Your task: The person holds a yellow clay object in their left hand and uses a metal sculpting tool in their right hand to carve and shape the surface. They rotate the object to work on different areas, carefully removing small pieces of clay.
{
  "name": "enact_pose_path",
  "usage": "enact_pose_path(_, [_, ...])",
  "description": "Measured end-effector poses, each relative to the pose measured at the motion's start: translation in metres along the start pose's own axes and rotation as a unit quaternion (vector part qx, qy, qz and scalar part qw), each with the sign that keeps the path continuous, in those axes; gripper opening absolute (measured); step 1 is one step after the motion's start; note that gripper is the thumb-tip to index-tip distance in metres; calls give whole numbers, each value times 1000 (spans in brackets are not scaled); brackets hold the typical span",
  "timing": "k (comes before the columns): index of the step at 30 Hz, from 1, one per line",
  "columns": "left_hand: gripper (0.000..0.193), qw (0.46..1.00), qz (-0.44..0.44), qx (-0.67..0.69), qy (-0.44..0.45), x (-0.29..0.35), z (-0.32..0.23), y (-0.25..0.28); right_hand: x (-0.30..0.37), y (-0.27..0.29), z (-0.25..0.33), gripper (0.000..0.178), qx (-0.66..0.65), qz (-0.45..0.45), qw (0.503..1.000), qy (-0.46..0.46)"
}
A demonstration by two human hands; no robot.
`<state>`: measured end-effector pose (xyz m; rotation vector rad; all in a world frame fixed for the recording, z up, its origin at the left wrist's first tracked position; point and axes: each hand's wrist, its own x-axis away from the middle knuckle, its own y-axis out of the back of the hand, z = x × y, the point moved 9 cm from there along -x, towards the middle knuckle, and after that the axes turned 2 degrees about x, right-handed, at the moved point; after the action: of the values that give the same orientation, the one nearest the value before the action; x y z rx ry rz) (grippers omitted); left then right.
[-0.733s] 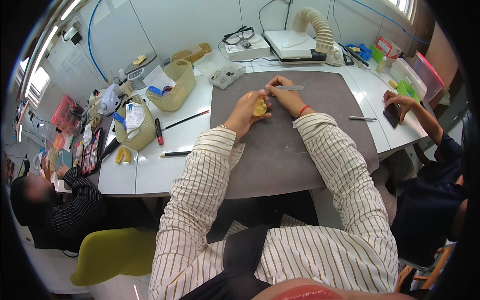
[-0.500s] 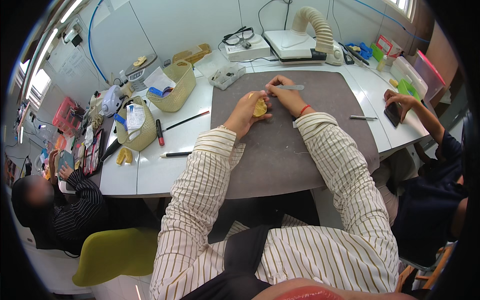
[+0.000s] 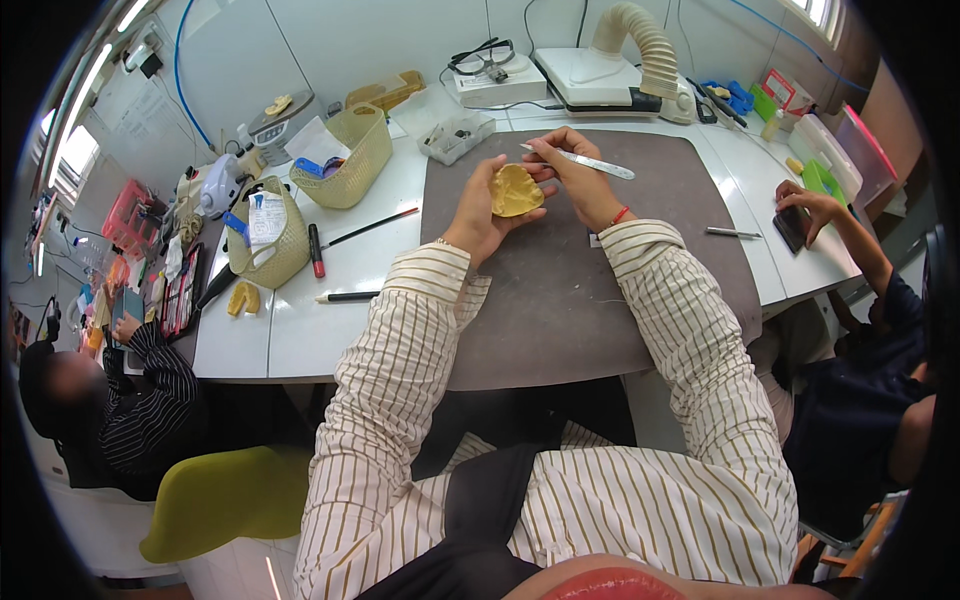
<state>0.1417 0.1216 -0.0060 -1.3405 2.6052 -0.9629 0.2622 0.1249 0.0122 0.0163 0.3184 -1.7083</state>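
My left hand (image 3: 476, 210) cups a yellow plaster dental cast (image 3: 516, 192) above the grey-brown mat (image 3: 620, 310), its face turned up toward me. Fingers and thumb wrap the cast's edges. Held like a pen in my right hand (image 3: 582, 178) is a slim silver scalpel (image 3: 608, 167). Its flat handle sticks out to the right, and its pointed end lies just above the cast, apart from it as far as I can see. Some right fingertips come close to the cast's right side; whether they touch it I cannot tell.
Left of the mat lie a pencil (image 3: 347, 297), a thin brush (image 3: 372, 228), a red-black marker (image 3: 316, 252), another yellow cast (image 3: 243, 298) and woven baskets (image 3: 270, 235). A metal tool (image 3: 733, 233) rests at right, near a co-worker's hand holding a phone (image 3: 793, 228).
The dental cast has turned so its broad face shows. My right hand has tilted the scalpel, whose handle now points down to the right and shows more.
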Motion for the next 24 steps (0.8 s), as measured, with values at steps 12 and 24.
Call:
enact_pose_path(12, [47, 1000, -15, 27, 2, -4, 4, 5, 15, -13, 24, 17, 30, 18, 999, 13])
enact_pose_path(24, [43, 993, -20, 113, 3, 0, 2, 3, 20, -16, 44, 16, 86, -11, 987, 132])
